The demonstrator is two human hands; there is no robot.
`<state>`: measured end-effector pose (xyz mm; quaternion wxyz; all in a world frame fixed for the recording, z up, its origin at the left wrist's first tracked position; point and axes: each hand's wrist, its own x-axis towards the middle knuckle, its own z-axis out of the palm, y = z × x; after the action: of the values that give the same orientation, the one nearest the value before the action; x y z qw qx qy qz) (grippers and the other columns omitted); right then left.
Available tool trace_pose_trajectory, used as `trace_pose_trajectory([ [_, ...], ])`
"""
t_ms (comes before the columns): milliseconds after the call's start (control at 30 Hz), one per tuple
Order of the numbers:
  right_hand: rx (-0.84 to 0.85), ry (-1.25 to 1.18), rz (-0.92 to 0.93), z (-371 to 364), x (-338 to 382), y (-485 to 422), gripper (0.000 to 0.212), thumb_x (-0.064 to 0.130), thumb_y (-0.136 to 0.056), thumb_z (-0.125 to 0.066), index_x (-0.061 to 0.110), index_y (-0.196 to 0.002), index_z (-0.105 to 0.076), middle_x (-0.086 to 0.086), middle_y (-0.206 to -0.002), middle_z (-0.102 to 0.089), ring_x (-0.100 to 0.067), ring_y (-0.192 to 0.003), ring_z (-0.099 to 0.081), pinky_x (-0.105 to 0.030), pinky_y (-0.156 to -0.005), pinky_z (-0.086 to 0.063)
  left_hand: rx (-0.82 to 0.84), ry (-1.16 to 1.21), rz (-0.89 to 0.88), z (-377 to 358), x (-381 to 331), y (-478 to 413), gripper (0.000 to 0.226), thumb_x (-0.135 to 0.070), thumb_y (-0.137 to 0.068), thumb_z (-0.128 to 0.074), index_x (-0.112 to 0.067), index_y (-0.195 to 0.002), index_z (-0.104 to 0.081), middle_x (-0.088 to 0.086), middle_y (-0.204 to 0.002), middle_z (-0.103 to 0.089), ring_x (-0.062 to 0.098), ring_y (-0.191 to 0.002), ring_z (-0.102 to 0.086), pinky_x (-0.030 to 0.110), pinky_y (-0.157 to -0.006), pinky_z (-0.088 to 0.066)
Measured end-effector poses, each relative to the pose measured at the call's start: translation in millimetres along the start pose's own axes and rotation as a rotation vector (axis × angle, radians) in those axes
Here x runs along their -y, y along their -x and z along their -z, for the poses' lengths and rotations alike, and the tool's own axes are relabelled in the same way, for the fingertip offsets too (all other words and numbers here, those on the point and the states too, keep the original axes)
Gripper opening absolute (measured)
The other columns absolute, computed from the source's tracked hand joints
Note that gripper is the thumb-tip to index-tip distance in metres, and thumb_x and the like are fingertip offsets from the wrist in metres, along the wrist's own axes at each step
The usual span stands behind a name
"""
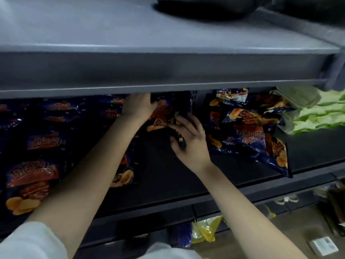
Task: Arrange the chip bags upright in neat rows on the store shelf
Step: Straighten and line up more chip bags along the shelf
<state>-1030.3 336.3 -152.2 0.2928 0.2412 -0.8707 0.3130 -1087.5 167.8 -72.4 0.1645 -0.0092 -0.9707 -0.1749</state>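
Observation:
A dark blue chip bag (164,116) with red and orange print stands at the back middle of the dark shelf (177,174). My left hand (139,104) grips its upper left edge, partly hidden under the shelf above. My right hand (188,139) pinches its lower right corner. Rows of the same bags (33,176) stand upright on the left. Loose bags (250,131) lie slumped in a pile on the right.
A grey upper shelf (168,68) overhangs the work area. Green and clear plastic packs (317,113) sit at the far right of the shelf. Below, a yellow bag (205,230) and other items lie on a lower level and the floor.

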Motion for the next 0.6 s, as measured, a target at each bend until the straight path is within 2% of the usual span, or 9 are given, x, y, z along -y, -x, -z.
trace_pose_trajectory([
  [67,0.16,0.081,-0.091,-4.6,-10.9,-1.2,0.047,0.024,-0.083,-0.061,0.017,-0.129,-0.054,-0.004,-0.147,-0.038,-0.035,-0.139,-0.023,-0.051,-0.109,-0.031,0.103,-0.077,-0.021,-8.3,2.4,-8.5,0.048,-0.03,-0.086,-0.062,-0.011,-0.128,-0.048,0.013,-0.126,-0.055,0.032,-0.115,-0.051,0.042,-0.092,-0.044],
  [133,0.202,0.083,-0.151,-4.6,-21.5,0.0,0.051,0.02,-0.082,-0.063,0.015,-0.131,-0.051,-0.008,-0.145,-0.035,-0.039,-0.134,-0.029,-0.053,-0.105,-0.037,0.121,-0.205,-0.057,-20.3,9.3,-11.2,0.055,-0.028,-0.083,-0.067,-0.017,-0.131,-0.045,0.01,-0.132,-0.052,0.032,-0.122,-0.045,0.043,-0.096,-0.039],
  [233,0.11,0.05,-0.225,3.3,-33.5,3.1,0.042,0.012,-0.082,-0.066,0.008,-0.122,-0.056,-0.013,-0.133,-0.042,-0.034,-0.119,-0.046,-0.044,-0.093,-0.05,-0.013,-0.258,-0.111,-36.9,23.2,-9.7,0.055,-0.015,-0.081,-0.065,-0.02,-0.132,-0.044,0.009,-0.132,-0.052,0.03,-0.127,-0.038,0.042,-0.1,-0.031],
  [300,0.062,0.016,-0.273,8.8,-38.1,3.9,0.039,0.013,-0.084,-0.066,0.004,-0.121,-0.056,-0.013,-0.129,-0.043,-0.03,-0.115,-0.051,-0.038,-0.09,-0.052,-0.07,-0.249,-0.13,-41.8,28.2,-8.8,0.052,-0.013,-0.082,-0.062,-0.02,-0.131,-0.047,0.01,-0.131,-0.054,0.029,-0.129,-0.037,0.042,-0.105,-0.025],
  [367,0.028,-0.008,-0.298,11.7,-39.8,5.3,0.041,0.011,-0.085,-0.064,0.003,-0.124,-0.056,-0.015,-0.129,-0.044,-0.027,-0.116,-0.051,-0.024,-0.094,-0.047,-0.087,-0.246,-0.138,-43.3,29.0,-9.5,0.05,-0.012,-0.082,-0.06,-0.02,-0.13,-0.048,0.01,-0.131,-0.054,0.029,-0.13,-0.036,0.043,-0.108,-0.02],
  [433,-0.044,-0.04,-0.307,14.1,-37.5,6.1,0.042,0.007,-0.085,-0.063,0.001,-0.127,-0.055,-0.017,-0.128,-0.045,-0.023,-0.118,-0.047,-0.004,-0.093,-0.034,-0.056,-0.233,-0.116,-41.0,27.3,-10.4,0.052,-0.011,-0.082,-0.06,-0.023,-0.131,-0.046,0.008,-0.133,-0.052,0.029,-0.129,-0.036,0.045,-0.111,-0.017],
  [467,-0.089,-0.058,-0.305,15.1,-35.4,6.1,0.042,0.005,-0.086,-0.062,0.0,-0.127,-0.055,-0.018,-0.128,-0.045,-0.02,-0.119,-0.045,0.002,-0.094,-0.028,-0.027,-0.221,-0.104,-39.2,26.7,-10.6,0.055,-0.012,-0.081,-0.061,-0.024,-0.132,-0.045,0.008,-0.134,-0.05,0.028,-0.13,-0.035,0.047,-0.113,-0.015],
  [533,-0.17,-0.089,-0.292,18.2,-31.1,5.7,0.04,0.003,-0.086,-0.06,-0.002,-0.126,-0.055,-0.019,-0.128,-0.046,-0.014,-0.121,-0.04,0.002,-0.097,-0.025,0.021,-0.215,-0.097,-34.7,26.0,-10.9,0.059,-0.015,-0.079,-0.065,-0.024,-0.133,-0.043,0.007,-0.136,-0.047,0.029,-0.131,-0.033,0.048,-0.114,-0.011],
  [600,-0.246,-0.112,-0.264,22.8,-25.3,4.2,0.037,0.002,-0.087,-0.059,-0.004,-0.124,-0.056,-0.018,-0.128,-0.047,-0.01,-0.123,-0.04,-0.004,-0.101,-0.029,0.003,-0.249,-0.121,-31.2,25.1,-10.3,0.058,-0.017,-0.081,-0.065,-0.023,-0.134,-0.044,0.008,-0.138,-0.045,0.03,-0.131,-0.033,0.048,-0.114,-0.012],
])
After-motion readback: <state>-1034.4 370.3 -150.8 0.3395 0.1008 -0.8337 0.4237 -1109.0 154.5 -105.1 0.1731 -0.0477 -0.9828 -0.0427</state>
